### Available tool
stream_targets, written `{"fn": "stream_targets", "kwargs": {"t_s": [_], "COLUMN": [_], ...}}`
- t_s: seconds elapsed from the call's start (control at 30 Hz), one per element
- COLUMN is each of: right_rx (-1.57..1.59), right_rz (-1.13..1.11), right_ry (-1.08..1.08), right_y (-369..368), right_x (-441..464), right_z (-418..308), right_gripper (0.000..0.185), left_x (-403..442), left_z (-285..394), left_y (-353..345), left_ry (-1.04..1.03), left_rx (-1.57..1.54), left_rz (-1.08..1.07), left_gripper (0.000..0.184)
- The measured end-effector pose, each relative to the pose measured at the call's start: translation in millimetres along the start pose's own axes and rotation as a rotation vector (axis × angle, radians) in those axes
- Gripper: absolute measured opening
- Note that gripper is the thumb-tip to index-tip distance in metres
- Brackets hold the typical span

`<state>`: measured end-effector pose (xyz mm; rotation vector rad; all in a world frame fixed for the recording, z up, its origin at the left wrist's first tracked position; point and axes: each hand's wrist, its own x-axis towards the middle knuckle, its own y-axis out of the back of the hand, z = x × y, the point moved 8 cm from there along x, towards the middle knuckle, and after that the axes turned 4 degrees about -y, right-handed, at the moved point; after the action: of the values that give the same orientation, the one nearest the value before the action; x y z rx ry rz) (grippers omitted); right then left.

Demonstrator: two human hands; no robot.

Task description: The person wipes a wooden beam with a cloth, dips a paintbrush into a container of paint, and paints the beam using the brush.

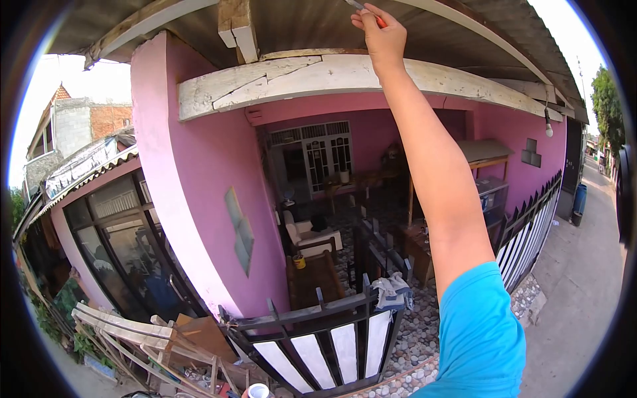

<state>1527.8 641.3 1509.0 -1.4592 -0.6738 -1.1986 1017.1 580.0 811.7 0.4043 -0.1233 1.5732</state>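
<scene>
My right hand is raised high at the top of the view, its fingers closed round a slim red-handled tool. The tool's greyish far end runs up to the frame's top edge, so its kind is unclear. Close behind the hand is the underside of a corrugated roof. Below the hand, a white-painted wooden beam with cracked, worn paint passes behind my forearm. My left hand is out of view. At the bottom edge sits a white round container, partly cut off.
A black and white metal fence stands below, with a cloth draped over its corner. Wooden scraps and a ladder-like frame lean at lower left. A light bulb hangs at right. A pink pillar rises at left.
</scene>
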Motion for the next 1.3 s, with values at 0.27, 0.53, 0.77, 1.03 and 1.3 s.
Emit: {"fn": "stream_targets", "kwargs": {"t_s": [0.27,0.53,0.77,1.03,1.3], "right_rx": [0.015,0.040,-0.028,-0.301,-0.486], "right_rz": [0.263,0.669,0.429,0.104,-0.052], "right_ry": [-0.024,-0.104,-0.132,-0.088,0.057], "right_y": [108,195,120,59,79], "right_x": [26,42,37,1,6], "right_z": [0,7,8,7,-10], "right_gripper": [0.032,0.026,0.027,0.035,0.030], "left_x": [3,1,-1,-2,4], "left_z": [-29,15,4,10,7], "left_y": [9,0,2,-5,-18], "left_ry": [-0.055,0.006,-0.021,0.000,-0.081], "left_rx": [0.075,-0.037,0.051,0.068,0.119], "left_rz": [-0.011,0.015,-0.012,-0.008,-0.075], "left_gripper": [0.061,0.058,0.059,0.062,0.060]}}
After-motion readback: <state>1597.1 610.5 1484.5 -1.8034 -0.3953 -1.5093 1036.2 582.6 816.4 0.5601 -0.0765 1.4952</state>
